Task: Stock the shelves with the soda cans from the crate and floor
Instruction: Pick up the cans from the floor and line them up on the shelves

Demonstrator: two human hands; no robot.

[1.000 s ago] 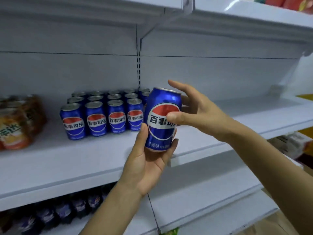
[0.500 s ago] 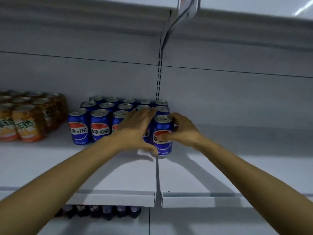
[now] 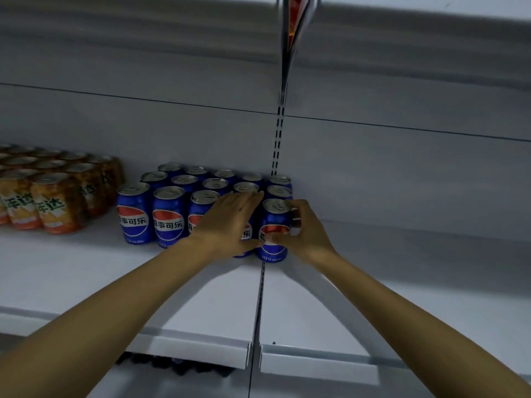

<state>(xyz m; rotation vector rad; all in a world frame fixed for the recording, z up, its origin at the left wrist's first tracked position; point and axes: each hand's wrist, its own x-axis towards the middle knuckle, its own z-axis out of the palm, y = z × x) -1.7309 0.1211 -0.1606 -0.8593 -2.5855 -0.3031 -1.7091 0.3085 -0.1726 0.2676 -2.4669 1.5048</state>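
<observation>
A blue soda can (image 3: 274,222) stands upright on the white shelf (image 3: 373,282), at the right end of the front row of several blue cans (image 3: 168,216). My right hand (image 3: 304,234) grips this can from its right side, thumb across the front label. My left hand (image 3: 230,222) lies flat with straight fingers against the neighbouring cans just left of it, covering part of their fronts.
Several orange cans (image 3: 57,202) fill the shelf's left part. The shelf board right of the blue cans is bare. A perforated upright (image 3: 277,139) splits the back wall. Another shelf overhangs above, and dark bottles (image 3: 172,366) show on the shelf below.
A second ago both hands held the blue can in the air before the shelf. It now stands in the front row, and the hands have barely shifted over the last half second.
</observation>
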